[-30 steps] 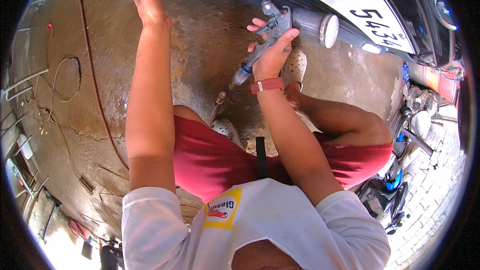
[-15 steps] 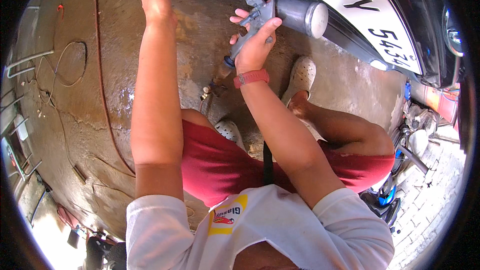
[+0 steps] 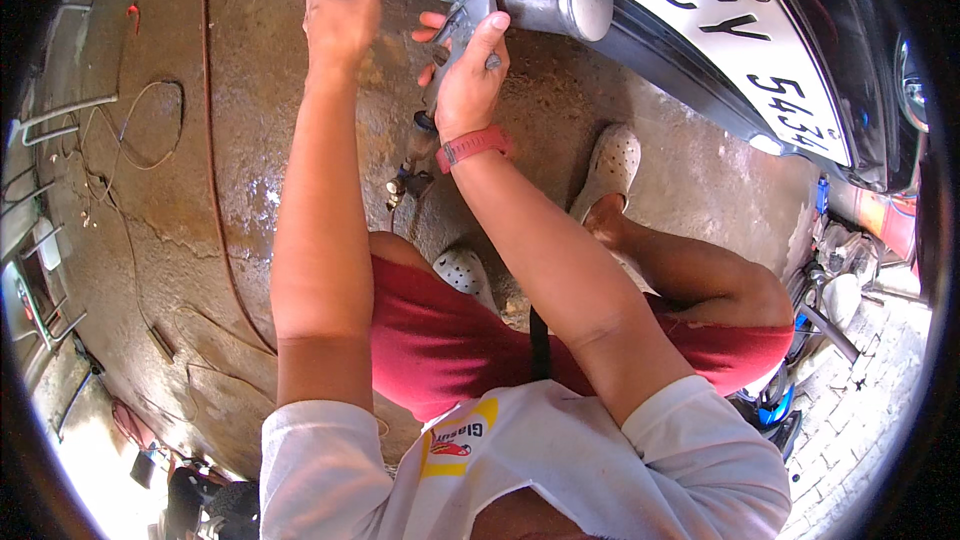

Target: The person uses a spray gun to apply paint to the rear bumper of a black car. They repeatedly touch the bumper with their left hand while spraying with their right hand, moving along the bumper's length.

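Observation:
My right hand (image 3: pixel 470 80), with a red watch (image 3: pixel 474 146) on its wrist, is wrapped round the grip of a grey metal spray gun (image 3: pixel 468 22). A silver cylindrical cup (image 3: pixel 560 2) sits on the gun's right side, close to the dark car bumper (image 3: pixel 660 70). Below the grip hangs a brass air fitting (image 3: pixel 396 188), blurred against the floor. My left hand (image 3: pixel 342 15) is raised to the left of the gun, fingers and thumb apart, with nothing visible in it. It is apart from the gun and near the car's lower edge at the top.
A white licence plate (image 3: pixel 710 30) is fixed to the dark car at upper right. A brown hose (image 3: pixel 212 140) runs down the wet concrete floor (image 3: pixel 240 70) on the left, beside a thin looped cable (image 3: pixel 150 130). Metal racks (image 3: pixel 65 120) line the left edge; assorted clutter (image 3: pixel 830 280) lies at right.
My right hand and the spray gun have moved left and slightly up. My left hand has shifted down and right, so its spread fingers now show.

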Demonstrator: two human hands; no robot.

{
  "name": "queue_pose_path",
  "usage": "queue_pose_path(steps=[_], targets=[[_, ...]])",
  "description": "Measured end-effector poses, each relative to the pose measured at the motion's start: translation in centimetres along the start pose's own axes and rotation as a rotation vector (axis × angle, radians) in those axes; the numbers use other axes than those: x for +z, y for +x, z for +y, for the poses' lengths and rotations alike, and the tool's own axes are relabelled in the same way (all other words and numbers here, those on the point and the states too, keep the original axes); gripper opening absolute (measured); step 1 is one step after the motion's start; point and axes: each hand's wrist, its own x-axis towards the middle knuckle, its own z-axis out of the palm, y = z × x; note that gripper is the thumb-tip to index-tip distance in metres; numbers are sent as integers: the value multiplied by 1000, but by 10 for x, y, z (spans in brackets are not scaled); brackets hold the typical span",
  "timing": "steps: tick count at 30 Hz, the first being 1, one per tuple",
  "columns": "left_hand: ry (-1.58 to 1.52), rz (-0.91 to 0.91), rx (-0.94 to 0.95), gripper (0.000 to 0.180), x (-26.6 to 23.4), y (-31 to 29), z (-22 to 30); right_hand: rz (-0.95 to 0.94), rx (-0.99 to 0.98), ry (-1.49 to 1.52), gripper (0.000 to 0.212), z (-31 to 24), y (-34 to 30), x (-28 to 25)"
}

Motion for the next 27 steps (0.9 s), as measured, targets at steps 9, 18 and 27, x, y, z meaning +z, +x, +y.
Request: queue_pose_path(steps=[9, 18, 27], targets=[[546, -191, 619, 89, 52, -62, 29, 126, -41, -2, 77, -7, -16, -47], [516, -416, 923, 91, 87, -82, 25, 132, -20, -139, 84, -21, -42, -78], [674, -414, 894, 92, 68, -58, 20, 36, 7, -56, 70, -11, -34, -19]])
